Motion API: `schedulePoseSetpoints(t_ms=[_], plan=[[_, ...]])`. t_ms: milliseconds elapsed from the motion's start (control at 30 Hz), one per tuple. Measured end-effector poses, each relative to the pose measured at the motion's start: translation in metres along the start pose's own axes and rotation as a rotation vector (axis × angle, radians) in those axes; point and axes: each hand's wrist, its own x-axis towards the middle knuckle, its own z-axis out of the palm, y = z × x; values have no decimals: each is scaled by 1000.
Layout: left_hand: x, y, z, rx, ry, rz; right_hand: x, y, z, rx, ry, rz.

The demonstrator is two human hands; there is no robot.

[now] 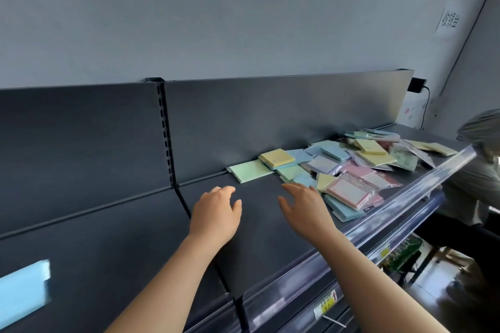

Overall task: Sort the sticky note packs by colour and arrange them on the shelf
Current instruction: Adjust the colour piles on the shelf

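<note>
A loose heap of sticky note packs (351,165) in green, yellow, blue, pink and lilac lies on the right part of the dark shelf (259,224). A green pack (250,170) lies flat at the heap's left end, against the back panel. A yellow pack (276,157) sits on top beside it. My left hand (216,211) hovers over bare shelf just below the green pack, fingers relaxed and holding nothing. My right hand (305,208) is spread open at the heap's left edge, its fingertips close to a pale blue pack (304,179). A single blue pack (23,289) lies far left.
The shelf has a dark back panel with a slotted upright (165,132) and a clear price rail (378,224) along its front edge. Another person (481,170) stands at the right end of the shelf. A lower shelf with goods shows below right.
</note>
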Motion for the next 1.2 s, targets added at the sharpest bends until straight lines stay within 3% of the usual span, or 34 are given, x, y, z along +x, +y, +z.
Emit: schedulePoseSetpoints(t_ms=[233,533,800,900,1000,1133,1200], plan=[[48,14,56,-84,5,-185,78,52,1,-11,-70,-64],[74,14,85,-149,238,-309,166,88,21,-128,-314,-69],[73,16,84,-281,352,-350,140,80,36,-101,-292,-407],[71,16,82,-257,392,-361,130,76,34,76,-333,-441],[69,19,81,-213,351,-359,132,76,29,186,-270,-349],[69,20,81,-124,253,-345,136,76,36,0,-242,-306],[70,22,81,-25,208,-323,132,71,43,26,-254,-326]])
